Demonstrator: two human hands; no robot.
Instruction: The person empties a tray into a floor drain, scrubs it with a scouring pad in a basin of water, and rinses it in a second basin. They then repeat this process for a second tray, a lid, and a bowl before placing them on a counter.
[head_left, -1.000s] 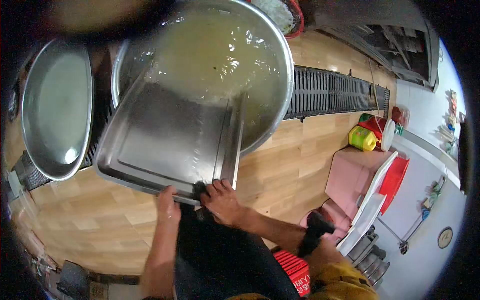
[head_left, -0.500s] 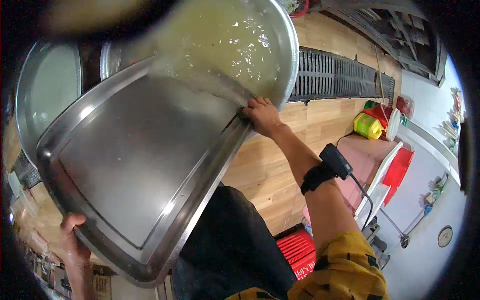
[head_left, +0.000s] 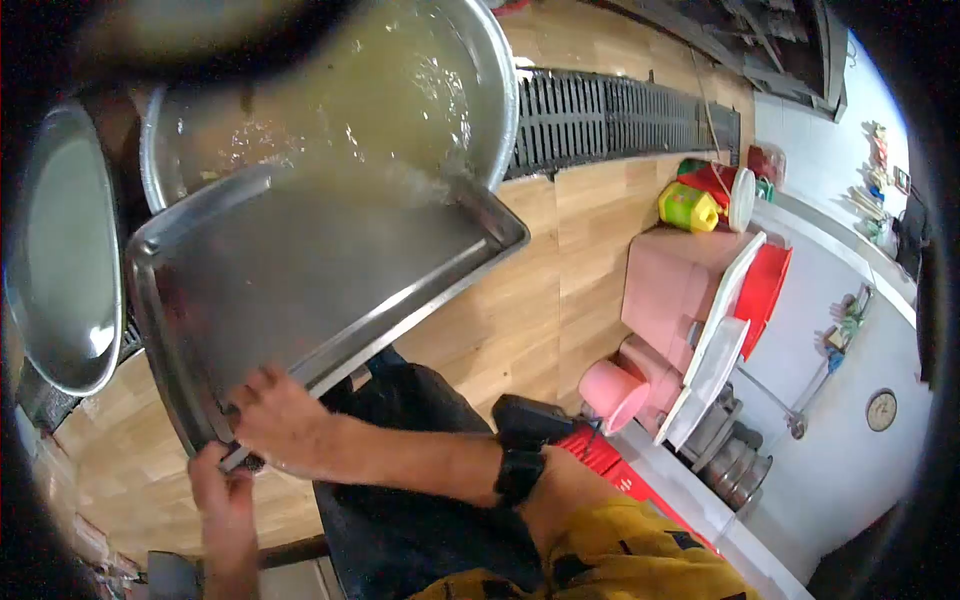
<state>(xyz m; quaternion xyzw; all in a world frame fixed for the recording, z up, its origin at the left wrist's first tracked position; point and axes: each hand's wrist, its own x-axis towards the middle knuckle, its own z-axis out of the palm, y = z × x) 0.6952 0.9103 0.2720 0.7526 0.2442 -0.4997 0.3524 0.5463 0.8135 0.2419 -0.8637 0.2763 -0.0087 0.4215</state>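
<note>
A large metal baking tray (head_left: 330, 250) slants across the front of the view, its far edge resting over the rim of a big metal basin (head_left: 507, 110) of cloudy yellowish water. My left hand (head_left: 225, 500) is closed on the tray's near left corner. Beside it, my right hand (head_left: 278, 422) presses curled fingers onto the tray's inner surface near that same corner. A small dark bit shows at its fingertips, too hidden to name. The tray's far edge is blurred where it meets the water.
Another metal basin (head_left: 65, 250) with pale liquid stands at the left. A black drain grate (head_left: 620, 120) crosses the wood-look floor. To the right are a yellow jug (head_left: 688, 207), a pink tub (head_left: 665, 285), a pink bucket (head_left: 612, 395) and a red crate (head_left: 600, 455).
My right hand has slid from the tray's far right edge to the near left corner, close to my left hand. The tray has turned and its near corner has shifted right.
</note>
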